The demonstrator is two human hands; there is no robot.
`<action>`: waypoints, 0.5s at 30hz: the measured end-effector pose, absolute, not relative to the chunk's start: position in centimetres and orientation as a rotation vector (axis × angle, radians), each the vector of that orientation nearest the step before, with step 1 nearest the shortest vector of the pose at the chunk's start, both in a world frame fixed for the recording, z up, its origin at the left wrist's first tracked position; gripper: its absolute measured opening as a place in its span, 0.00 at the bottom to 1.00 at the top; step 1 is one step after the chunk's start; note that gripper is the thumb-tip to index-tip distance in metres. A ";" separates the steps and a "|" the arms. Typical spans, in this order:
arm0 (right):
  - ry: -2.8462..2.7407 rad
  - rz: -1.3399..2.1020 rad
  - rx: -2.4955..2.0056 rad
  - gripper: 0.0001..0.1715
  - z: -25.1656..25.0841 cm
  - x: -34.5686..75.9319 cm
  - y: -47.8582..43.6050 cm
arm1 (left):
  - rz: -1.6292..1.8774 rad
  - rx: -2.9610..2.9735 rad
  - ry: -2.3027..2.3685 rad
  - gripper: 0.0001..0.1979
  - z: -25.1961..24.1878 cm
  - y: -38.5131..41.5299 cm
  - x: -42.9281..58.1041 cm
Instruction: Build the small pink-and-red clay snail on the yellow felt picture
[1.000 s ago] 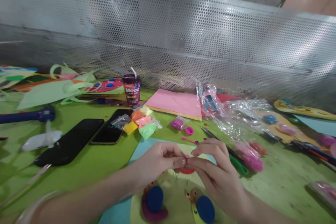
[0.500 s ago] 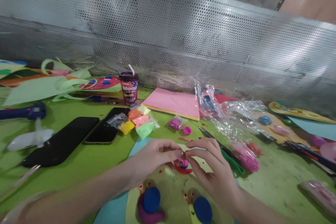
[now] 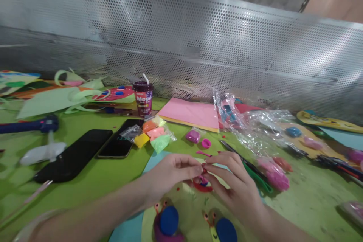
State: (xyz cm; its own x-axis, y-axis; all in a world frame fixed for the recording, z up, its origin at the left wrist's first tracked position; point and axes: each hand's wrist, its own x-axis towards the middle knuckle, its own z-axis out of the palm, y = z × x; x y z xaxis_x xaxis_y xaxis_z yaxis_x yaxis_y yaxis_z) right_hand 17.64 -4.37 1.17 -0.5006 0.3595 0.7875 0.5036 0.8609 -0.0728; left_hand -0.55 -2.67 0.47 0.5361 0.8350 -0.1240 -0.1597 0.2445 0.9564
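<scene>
My left hand (image 3: 181,170) and my right hand (image 3: 234,176) meet over the paper picture, fingertips pinched close together. Between them is a small red bit of modelling clay (image 3: 203,166), mostly covered by the fingers. Just beneath, a pink and blue clay shape with a red clay curve (image 3: 204,188) shows on the pale green sheet. Lower on that sheet are two clay snails: a purple one with a blue disc shell (image 3: 169,221) and a yellow one with a dark blue shell (image 3: 226,230). Light blue paper (image 3: 127,225) borders the sheet.
Beyond my hands lie bagged coloured clay (image 3: 160,142), purple clay (image 3: 193,136), a pink ring (image 3: 206,143) and pink paper (image 3: 190,113). Green-handled scissors (image 3: 256,177) and pink clay (image 3: 276,176) sit right. Two phones (image 3: 75,155) and a drink cup (image 3: 143,100) stand left.
The whole view has shifted slightly, so things appear a little further right and lower. Both hands keep nearly the same pinched pose over the sheet.
</scene>
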 end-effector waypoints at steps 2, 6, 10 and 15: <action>-2.149 -0.253 -0.624 0.12 1.2 17.6 -4.5 | 0.770 1.132 0.737 0.11 0.4 -2.7 -0.6; -2.139 -0.309 -0.637 0.13 1.2 17.8 -4.6 | 0.755 1.162 0.723 0.11 0.5 -2.8 -0.6; -2.114 -0.310 -0.644 0.10 1.3 17.8 -4.8 | 0.756 1.176 0.734 0.11 0.5 -2.7 -0.7; -2.090 -0.278 -0.673 0.09 1.3 17.6 -4.9 | 0.755 1.171 0.732 0.10 0.5 -2.8 -0.7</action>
State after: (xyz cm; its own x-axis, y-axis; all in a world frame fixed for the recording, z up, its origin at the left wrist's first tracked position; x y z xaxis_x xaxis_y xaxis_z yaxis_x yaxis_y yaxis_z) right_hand 17.56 -4.86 1.33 -0.4511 0.3583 0.8174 0.5598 0.8269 -0.0535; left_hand -0.65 -2.81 0.50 0.5521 0.8269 -0.1071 -0.1329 0.2141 0.9677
